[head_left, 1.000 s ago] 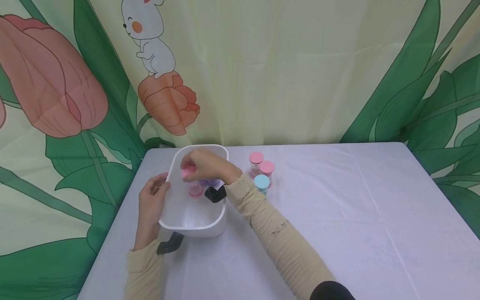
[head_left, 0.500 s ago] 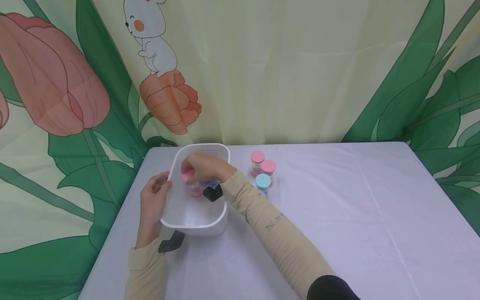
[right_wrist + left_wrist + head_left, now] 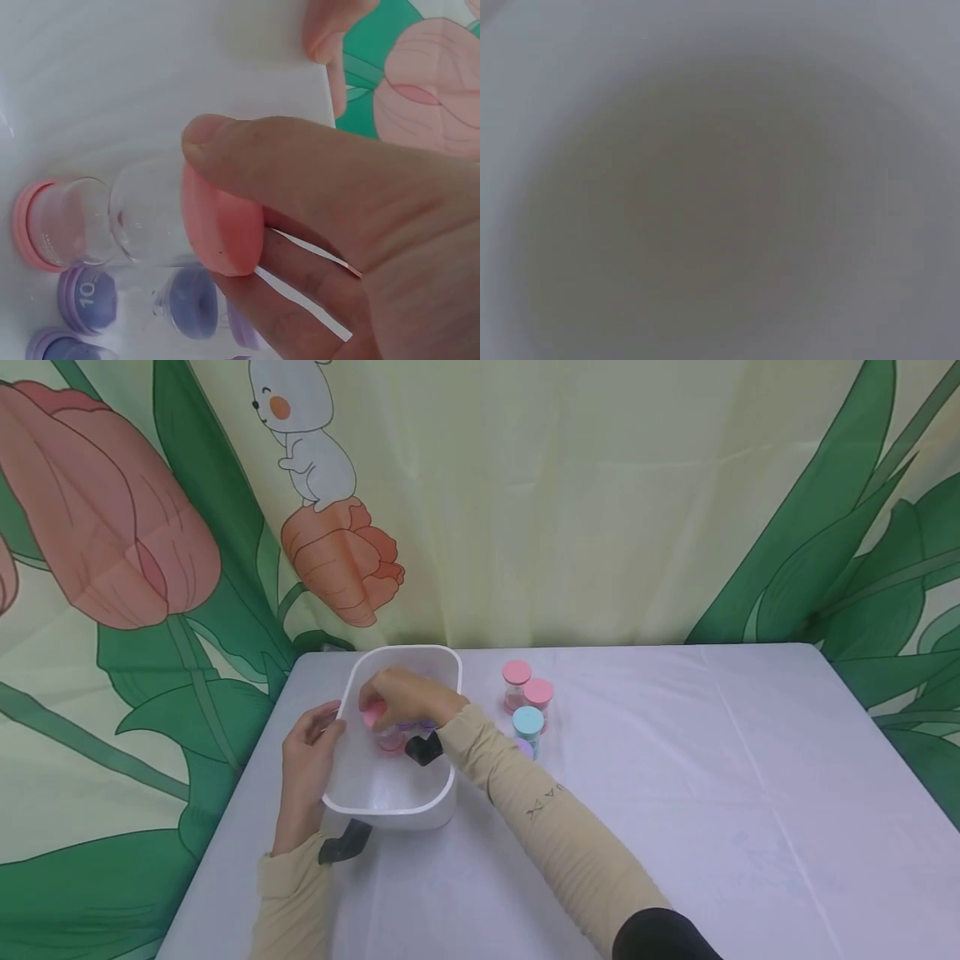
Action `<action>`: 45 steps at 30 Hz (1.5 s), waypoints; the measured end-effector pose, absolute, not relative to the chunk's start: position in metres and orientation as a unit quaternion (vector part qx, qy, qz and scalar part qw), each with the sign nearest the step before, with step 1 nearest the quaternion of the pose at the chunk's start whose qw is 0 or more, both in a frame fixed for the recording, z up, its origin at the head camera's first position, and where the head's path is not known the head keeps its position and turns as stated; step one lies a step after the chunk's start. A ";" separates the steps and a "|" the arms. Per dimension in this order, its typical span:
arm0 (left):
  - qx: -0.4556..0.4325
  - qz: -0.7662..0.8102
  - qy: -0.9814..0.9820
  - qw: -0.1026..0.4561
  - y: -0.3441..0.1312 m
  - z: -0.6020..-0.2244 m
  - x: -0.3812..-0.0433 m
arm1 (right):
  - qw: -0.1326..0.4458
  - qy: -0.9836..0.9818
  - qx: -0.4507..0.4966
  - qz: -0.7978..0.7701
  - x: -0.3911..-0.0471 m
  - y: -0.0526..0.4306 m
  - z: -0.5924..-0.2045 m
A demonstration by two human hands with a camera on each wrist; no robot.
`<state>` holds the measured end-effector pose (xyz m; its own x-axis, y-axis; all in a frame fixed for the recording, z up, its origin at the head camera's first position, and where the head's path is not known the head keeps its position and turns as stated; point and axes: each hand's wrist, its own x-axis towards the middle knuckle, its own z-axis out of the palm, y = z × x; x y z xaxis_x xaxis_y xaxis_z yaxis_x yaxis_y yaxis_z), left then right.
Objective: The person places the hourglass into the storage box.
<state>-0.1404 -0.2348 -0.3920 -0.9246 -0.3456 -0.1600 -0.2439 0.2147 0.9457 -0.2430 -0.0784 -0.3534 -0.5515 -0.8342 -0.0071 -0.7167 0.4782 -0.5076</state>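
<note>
Inside the white plastic bin (image 3: 390, 816), my right hand (image 3: 411, 695) pinches the pink cap of a sand timer (image 3: 223, 225) between thumb and fingers. In the right wrist view its clear glass bulbs run down to a second pink cap against the bin floor. Purple sand timers (image 3: 88, 300), one marked 10, stand beside it in the bin, partly hidden by my hand. My left hand (image 3: 309, 764) grips the bin's left rim, thumb at the edge and fingers outside. The left wrist view is only a grey blur.
Right of the bin stand pink-capped sand timers (image 3: 517, 673), a blue-capped sand timer (image 3: 528, 722) and a purple-capped one (image 3: 525, 747), partly behind my right sleeve. A white cloth covers the table (image 3: 675, 793). A printed curtain (image 3: 562, 510) hangs at its back edge.
My right hand has lowered the pink sand timer slightly deeper into the bin. The left hand keeps its place on the rim. The head view has shifted a little.
</note>
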 end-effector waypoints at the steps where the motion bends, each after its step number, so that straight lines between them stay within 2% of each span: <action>1: 0.189 -0.597 -0.778 0.043 -0.235 -0.392 -0.140 | 0.127 0.849 -0.458 -0.228 -0.243 -0.079 -0.354; 16: 0.193 -0.586 -0.786 0.034 -0.234 -0.390 -0.139 | 0.144 0.852 -0.431 -0.259 -0.245 -0.074 -0.360; 34: 0.194 -0.588 -0.784 0.045 -0.233 -0.391 -0.140 | 0.144 0.838 -0.438 -0.293 -0.242 -0.052 -0.338; 45: 0.204 -0.587 -0.783 0.038 -0.234 -0.392 -0.140 | 0.116 0.833 -0.446 -0.308 -0.238 -0.039 -0.329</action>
<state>-0.1400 -0.2341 -0.3919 -0.9142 -0.3633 -0.1796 -0.2741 0.2278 0.9343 -0.2379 -0.0395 -0.3290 -0.5760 -0.8134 0.0813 -0.6705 0.4132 -0.6162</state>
